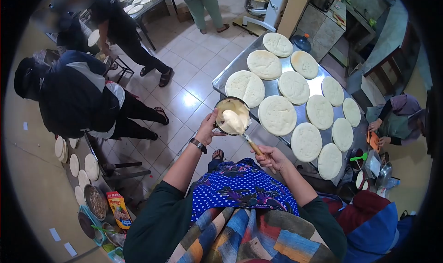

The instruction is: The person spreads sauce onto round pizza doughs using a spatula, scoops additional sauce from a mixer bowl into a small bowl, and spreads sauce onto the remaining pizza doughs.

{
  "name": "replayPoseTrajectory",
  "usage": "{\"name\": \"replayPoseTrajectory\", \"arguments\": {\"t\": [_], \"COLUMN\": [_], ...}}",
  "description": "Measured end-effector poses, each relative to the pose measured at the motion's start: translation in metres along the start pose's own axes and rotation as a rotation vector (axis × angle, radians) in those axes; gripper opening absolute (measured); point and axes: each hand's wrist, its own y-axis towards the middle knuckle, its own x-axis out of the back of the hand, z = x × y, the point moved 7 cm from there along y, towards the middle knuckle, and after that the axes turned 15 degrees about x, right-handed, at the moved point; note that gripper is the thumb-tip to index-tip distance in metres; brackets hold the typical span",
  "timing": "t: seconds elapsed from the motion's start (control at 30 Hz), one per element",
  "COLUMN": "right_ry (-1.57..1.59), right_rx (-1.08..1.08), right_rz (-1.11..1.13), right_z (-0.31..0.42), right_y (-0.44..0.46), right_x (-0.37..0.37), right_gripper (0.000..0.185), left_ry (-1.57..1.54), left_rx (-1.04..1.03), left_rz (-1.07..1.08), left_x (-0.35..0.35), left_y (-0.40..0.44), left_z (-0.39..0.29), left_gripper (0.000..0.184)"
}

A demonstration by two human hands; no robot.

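My left hand [207, 128] grips a round dark-rimmed bowl [233, 98] from its left side, tilting it toward me. Inside is a thick, pale yellow creamy spread [236, 110]. My right hand [273, 158] is closed around the wooden handle of a spatula [253, 146]. The spatula's head is over the bowl, loaded with a big lump of the spread that hides its shape. Just right of the bowl, several round flat breads [277, 115] lie in rows on a metal table [240, 64].
At left, a side table carries more breads [92, 166], a pan of filling [95, 202] and a mayo pouch [119, 211]. People stand at left [78, 97] and back. Another person [401, 117] works at right near an orange board [373, 141]. A mixer [267, 7] stands behind.
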Motion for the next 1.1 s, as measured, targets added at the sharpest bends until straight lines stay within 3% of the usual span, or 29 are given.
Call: {"name": "replayPoseTrajectory", "arguments": {"t": [0.13, 0.2, 0.23, 0.3, 0.33, 0.4, 0.43, 0.53, 0.7, 0.77, 0.8, 0.87, 1.0, 1.1], "right_ry": [-0.033, -0.293, -0.287, -0.832, -0.828, -1.65, -1.583, -1.696, -1.693, -0.851, -0.849, -0.288, -0.199, -0.364], "right_rx": [0.155, 0.381, 0.389, 0.631, 0.634, 1.05, 0.938, 0.925, 1.066, 0.646, 0.648, 0.615, 0.61, 0.611], "right_rz": [-0.041, -0.307, -0.314, -0.64, -0.649, -0.958, -0.988, -1.001, -0.871, -0.63, -0.638, -0.463, -0.356, -0.365], "right_z": [0.033, 0.072, 0.081, 0.113, 0.107, 0.118, 0.107, 0.073, 0.06, 0.048, 0.054, 0.051, 0.066, 0.084], "right_y": [0.033, 0.053, 0.069, 0.089, 0.105, 0.111, 0.114, 0.121, 0.12, 0.138, 0.131, 0.122, 0.098, 0.072], "right_x": [0.008, 0.025, 0.03, 0.061, 0.072, 0.051, 0.042, 0.025, 0.018, 0.052, 0.049, 0.033, 0.018, 0.001], "right_gripper": [0.037, 0.031, 0.031, 0.023, 0.023, 0.019, 0.022, 0.023, 0.023, 0.023, 0.023, 0.022, 0.021, 0.029], "left_ry": [0.01, 0.007, -0.007, -0.022, -0.016, -0.079, -0.08, -0.035, -0.102, -0.094, -0.089, -0.072, -0.01, 0.067], "left_rx": [0.007, 0.029, 0.027, 0.013, 0.016, -0.004, -0.005, 0.026, -0.008, 0.002, 0.005, -0.01, -0.005, -0.071], "left_rz": [-0.03, -0.064, -0.075, -0.084, -0.077, -0.109, -0.095, -0.113, -0.113, -0.09, -0.085, -0.102, -0.064, -0.075], "left_x": [0.027, 0.047, 0.057, 0.072, 0.076, 0.086, 0.091, 0.106, 0.116, 0.118, 0.116, 0.108, 0.091, 0.068], "left_y": [0.014, 0.023, 0.028, 0.03, 0.03, 0.025, 0.027, 0.033, 0.037, 0.044, 0.046, 0.05, 0.067, 0.069], "left_z": [-0.012, -0.014, -0.015, -0.02, -0.023, -0.031, -0.033, -0.035, -0.05, -0.055, -0.058, -0.066, -0.074, -0.087], "left_gripper": [0.084, 0.085, 0.085, 0.084, 0.084, 0.079, 0.079, 0.083, 0.079, 0.079, 0.079, 0.077, 0.079, 0.083]}}
